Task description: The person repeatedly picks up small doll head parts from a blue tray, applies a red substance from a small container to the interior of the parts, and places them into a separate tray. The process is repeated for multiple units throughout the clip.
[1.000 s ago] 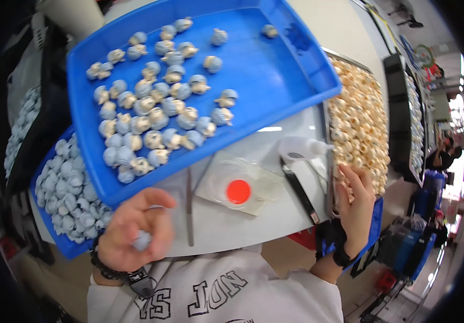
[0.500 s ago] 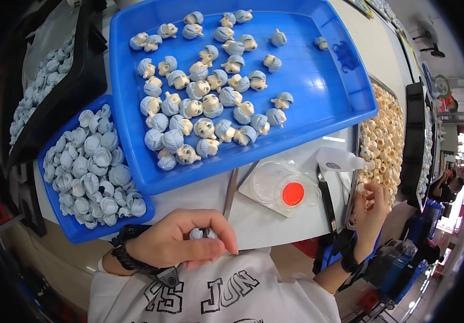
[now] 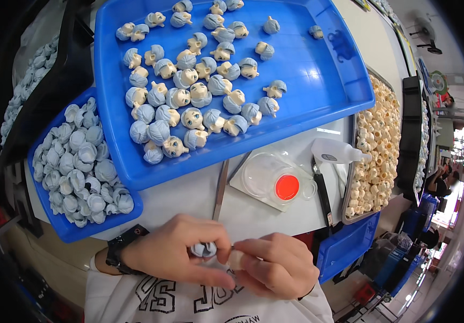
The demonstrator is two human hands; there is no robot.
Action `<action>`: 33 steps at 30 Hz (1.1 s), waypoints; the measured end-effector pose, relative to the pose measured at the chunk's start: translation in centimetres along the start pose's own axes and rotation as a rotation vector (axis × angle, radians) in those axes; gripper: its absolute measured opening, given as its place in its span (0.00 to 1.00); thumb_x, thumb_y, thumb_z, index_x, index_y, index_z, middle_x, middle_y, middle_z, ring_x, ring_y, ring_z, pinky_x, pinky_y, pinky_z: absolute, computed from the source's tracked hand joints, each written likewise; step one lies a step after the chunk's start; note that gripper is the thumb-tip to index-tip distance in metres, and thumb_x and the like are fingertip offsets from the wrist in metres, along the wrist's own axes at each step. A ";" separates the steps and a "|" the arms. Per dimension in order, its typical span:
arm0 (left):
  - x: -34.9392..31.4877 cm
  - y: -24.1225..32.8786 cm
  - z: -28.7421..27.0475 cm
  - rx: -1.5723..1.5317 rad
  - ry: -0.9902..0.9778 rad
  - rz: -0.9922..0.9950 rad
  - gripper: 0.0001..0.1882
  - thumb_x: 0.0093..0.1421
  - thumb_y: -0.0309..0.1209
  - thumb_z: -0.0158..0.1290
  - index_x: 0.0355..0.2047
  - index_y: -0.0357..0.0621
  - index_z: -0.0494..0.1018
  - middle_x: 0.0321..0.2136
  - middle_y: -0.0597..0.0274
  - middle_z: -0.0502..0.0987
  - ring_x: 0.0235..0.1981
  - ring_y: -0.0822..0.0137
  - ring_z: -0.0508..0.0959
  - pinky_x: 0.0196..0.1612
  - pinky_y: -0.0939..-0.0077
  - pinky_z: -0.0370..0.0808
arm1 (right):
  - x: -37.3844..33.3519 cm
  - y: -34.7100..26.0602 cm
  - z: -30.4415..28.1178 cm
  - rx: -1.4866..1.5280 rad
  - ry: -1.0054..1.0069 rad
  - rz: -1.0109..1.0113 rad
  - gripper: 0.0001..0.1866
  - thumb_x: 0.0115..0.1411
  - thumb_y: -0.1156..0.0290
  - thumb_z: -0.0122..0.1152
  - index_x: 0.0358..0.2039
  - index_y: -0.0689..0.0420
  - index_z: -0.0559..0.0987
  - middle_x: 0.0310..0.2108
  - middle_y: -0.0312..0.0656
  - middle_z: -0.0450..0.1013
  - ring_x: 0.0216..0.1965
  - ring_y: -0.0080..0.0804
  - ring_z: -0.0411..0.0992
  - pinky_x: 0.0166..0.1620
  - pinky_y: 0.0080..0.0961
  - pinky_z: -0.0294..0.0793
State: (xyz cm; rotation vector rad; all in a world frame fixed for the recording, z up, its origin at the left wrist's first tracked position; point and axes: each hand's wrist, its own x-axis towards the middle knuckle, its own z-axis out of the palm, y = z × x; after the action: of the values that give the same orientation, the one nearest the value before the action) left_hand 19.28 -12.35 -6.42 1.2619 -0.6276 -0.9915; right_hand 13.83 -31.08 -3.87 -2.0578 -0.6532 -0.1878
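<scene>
In front of my shirt the two hands are close together. My left hand (image 3: 181,250) is closed around a light blue doll hair piece (image 3: 204,249), mostly hidden by the fingers. Beside it, my right hand (image 3: 277,264) pinches a small cream doll face piece (image 3: 236,260) between thumb and fingers. Its front is hidden. The two pieces are near each other but apart. Above them, a large blue tray (image 3: 318,116) holds many doll heads (image 3: 192,118) with blue hair, lying at various angles.
A smaller blue bin (image 3: 70,232) of hair pieces stands at left. At right is a metal tray (image 3: 348,219) of cream face pieces. Between lie a metal strip (image 3: 221,189), a clear round container (image 3: 259,175) with a red disc, a black-handled knife (image 3: 322,194) and a white squeeze bottle (image 3: 334,151).
My right hand has come from the metal tray of face pieces to beside my left hand, now with a cream piece in it. The view has shifted slightly.
</scene>
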 end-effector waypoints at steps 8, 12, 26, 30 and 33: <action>0.2 -0.3 0.3 0.124 0.097 0.099 0.14 0.44 0.33 0.64 0.24 0.41 0.70 0.20 0.67 0.70 0.18 0.74 0.67 0.19 0.81 0.61 | -0.6 0.6 -0.2 0.031 0.010 -0.059 0.15 0.37 0.78 0.66 0.29 0.66 0.76 0.28 0.46 0.73 0.19 0.29 0.67 0.19 0.19 0.66; -0.2 0.2 0.0 -0.033 0.023 0.015 0.13 0.46 0.33 0.63 0.27 0.41 0.72 0.23 0.64 0.72 0.22 0.70 0.71 0.23 0.79 0.65 | -0.7 1.0 -0.2 0.211 0.011 0.028 0.16 0.41 0.74 0.67 0.33 0.65 0.78 0.29 0.42 0.71 0.26 0.30 0.69 0.26 0.20 0.69; -0.1 0.1 -0.4 -0.205 -0.036 -0.008 0.13 0.48 0.28 0.62 0.32 0.37 0.72 0.23 0.63 0.72 0.23 0.74 0.71 0.25 0.81 0.66 | -1.7 1.8 0.2 0.368 0.168 0.008 0.13 0.40 0.80 0.65 0.31 0.63 0.79 0.29 0.42 0.70 0.26 0.30 0.70 0.27 0.22 0.69; -0.1 -0.5 0.3 -0.112 0.169 0.017 0.13 0.54 0.26 0.49 0.39 0.34 0.68 0.30 0.59 0.67 0.25 0.75 0.67 0.30 0.83 0.64 | -3.6 2.4 -1.5 0.060 0.432 -0.045 0.14 0.36 0.81 0.61 0.29 0.64 0.78 0.28 0.43 0.71 0.26 0.30 0.70 0.28 0.23 0.69; -0.1 -0.1 0.5 -0.182 0.167 -0.078 0.16 0.53 0.24 0.41 0.42 0.31 0.65 0.36 0.55 0.64 0.25 0.75 0.66 0.30 0.83 0.65 | -3.1 2.2 -5.3 -0.352 0.550 0.329 0.17 0.35 0.85 0.60 0.31 0.65 0.76 0.28 0.46 0.71 0.25 0.32 0.69 0.27 0.22 0.66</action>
State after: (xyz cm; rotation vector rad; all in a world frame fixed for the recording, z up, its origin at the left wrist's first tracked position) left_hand 18.77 -12.47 -6.42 1.1996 -0.3526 -0.9730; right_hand 13.03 -37.55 -3.78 -2.2665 0.0645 -0.6851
